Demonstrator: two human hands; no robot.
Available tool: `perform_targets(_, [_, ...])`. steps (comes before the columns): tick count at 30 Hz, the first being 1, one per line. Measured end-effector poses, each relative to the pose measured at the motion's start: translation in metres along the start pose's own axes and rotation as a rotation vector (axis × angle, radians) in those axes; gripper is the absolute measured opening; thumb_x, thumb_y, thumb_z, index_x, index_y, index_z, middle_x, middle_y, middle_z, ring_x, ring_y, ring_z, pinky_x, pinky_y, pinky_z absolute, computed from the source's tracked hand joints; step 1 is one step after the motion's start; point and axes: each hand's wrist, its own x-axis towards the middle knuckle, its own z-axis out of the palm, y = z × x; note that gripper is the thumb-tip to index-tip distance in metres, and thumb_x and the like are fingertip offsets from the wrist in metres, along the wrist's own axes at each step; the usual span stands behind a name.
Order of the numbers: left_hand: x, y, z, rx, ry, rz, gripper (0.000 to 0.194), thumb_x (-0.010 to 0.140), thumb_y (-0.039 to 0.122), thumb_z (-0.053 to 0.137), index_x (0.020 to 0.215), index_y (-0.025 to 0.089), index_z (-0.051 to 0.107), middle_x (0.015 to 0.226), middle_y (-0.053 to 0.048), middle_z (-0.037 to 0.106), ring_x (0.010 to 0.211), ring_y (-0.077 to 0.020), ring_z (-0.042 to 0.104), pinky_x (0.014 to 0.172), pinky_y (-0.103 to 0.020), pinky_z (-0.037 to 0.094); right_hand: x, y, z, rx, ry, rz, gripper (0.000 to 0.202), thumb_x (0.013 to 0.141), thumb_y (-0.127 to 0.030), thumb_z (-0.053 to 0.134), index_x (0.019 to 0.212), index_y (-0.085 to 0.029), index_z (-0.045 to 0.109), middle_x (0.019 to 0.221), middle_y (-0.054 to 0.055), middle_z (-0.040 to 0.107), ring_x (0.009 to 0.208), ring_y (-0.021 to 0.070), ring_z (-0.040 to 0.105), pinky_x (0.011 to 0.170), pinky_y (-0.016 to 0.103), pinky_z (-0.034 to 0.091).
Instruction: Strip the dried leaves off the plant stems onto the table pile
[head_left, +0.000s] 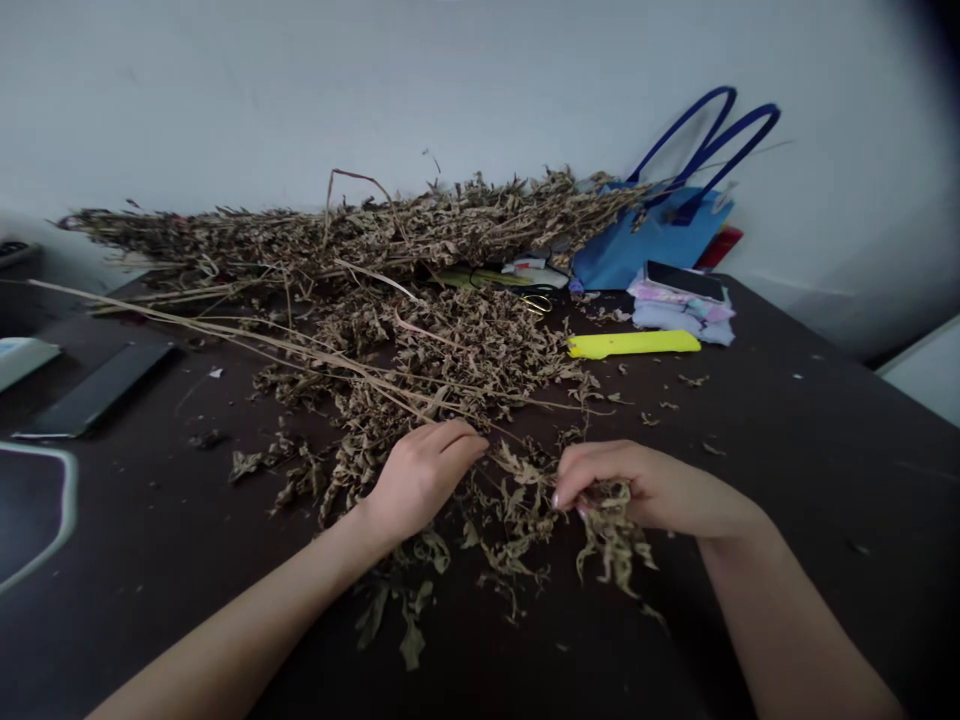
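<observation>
Brown leaves [619, 545] hang from the right hand [637, 482], fingers pinched on them, at the pile's [487, 345] near right edge. Left hand [424, 478], nearer the stems [352, 366], curls there too; I can't see its grip. They slant back leftward across the pile. Beyond it lies the bundle [450, 230].

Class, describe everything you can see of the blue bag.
The blue bag stands at the back right of the table, near the wall. Its material looks smooth, perhaps fabric or paper, with two darker blue handles looping upward. Dried stalks overlap its upper left; contact is unclear. Its inside is hidden.
</observation>
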Motion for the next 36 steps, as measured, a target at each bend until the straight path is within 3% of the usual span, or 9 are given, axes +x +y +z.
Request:
perform_targets(4, [0.002, 0.003, 0.000, -0.004, 0.016, -0.008, 0.014, 0.088, 0.014, 0.048, 0.097, 0.014, 0.059, 0.093, -0.008, 0.066, 0.083, -0.0178, 0.064, 0.072, -0.032, 0.054, -0.004, 0.007, 0.000, 0.069, 0.083, 0.017, 0.017, 0.087, -0.028, 0.053, 0.097, -0.021, 0.064, 0.086, 0.004, 0.062, 0.074, 0.0125, 0.059, 0.067, 0.027, 0.047])
perform_targets(8, [0.004, 0.008, -0.002, -0.048, 0.023, -0.044, 0.015, 0.088, 0.019, 0.050, 0.099, 0.015, 0.059, 0.095, -0.008, 0.066, 0.084, -0.0174, 0.064, 0.072, -0.031, 0.055, -0.007, 0.016, 0.009, 0.297, 0.153, 0.066, 0.028, 0.087, -0.039, 0.052, 0.104, -0.020, 0.063, 0.087, 0.006, 0.064, 0.075, 0.0146, 0.062, 0.063, 0.027, 0.051])
perform_targets(13, [0.006, 0.015, -0.002, -0.102, 0.035, -0.044, 0.013, 0.087, 0.020, 0.052, 0.097, 0.015, 0.058, 0.094, -0.008, 0.066, 0.083, -0.0174, 0.064, 0.070, -0.030, 0.055, -0.005, 0.020, 0.015, 0.419, 0.136, 0.033, 0.028, 0.085, -0.039, 0.054, 0.107, -0.023, 0.063, 0.086, 0.005, 0.066, 0.073, 0.0137, 0.063, 0.063, 0.026, 0.052])
perform_targets(21, [0.008, 0.018, -0.001, -0.295, 0.093, -0.124, 0.011, 0.086, 0.017, 0.054, 0.086, 0.015, 0.064, 0.088, -0.007, 0.068, 0.081, -0.0146, 0.065, 0.071, -0.026, 0.055, -0.003, 0.020, 0.015, 0.449, 0.152, 0.101, 0.027, 0.085, -0.036, 0.055, 0.105, -0.020, 0.062, 0.085, 0.005, 0.066, 0.072, 0.0127, 0.062, 0.062, 0.026, 0.052])
perform_targets(25, [0.008, 0.019, -0.003, -0.376, 0.100, -0.190, 0.011, 0.085, 0.016, 0.055, 0.085, 0.015, 0.066, 0.088, -0.007, 0.069, 0.081, -0.0152, 0.066, 0.071, -0.027, 0.056, -0.002, 0.019, 0.013, 0.470, 0.154, 0.125, 0.019, 0.086, -0.032, 0.055, 0.094, -0.018, 0.063, 0.082, 0.004, 0.064, 0.071, 0.0116, 0.061, 0.061, 0.024, 0.051])
perform_targets(36, [0.004, 0.015, 0.001, -0.326, 0.104, -0.197, 0.014, 0.086, 0.014, 0.053, 0.093, 0.015, 0.065, 0.091, -0.008, 0.071, 0.085, -0.0165, 0.068, 0.074, -0.030, 0.058, 0.003, 0.014, 0.013, 0.406, 0.174, 0.180, 0.022, 0.086, -0.037, 0.054, 0.089, -0.016, 0.062, 0.077, 0.004, 0.062, 0.066, 0.0105, 0.058, 0.059, 0.023, 0.050])
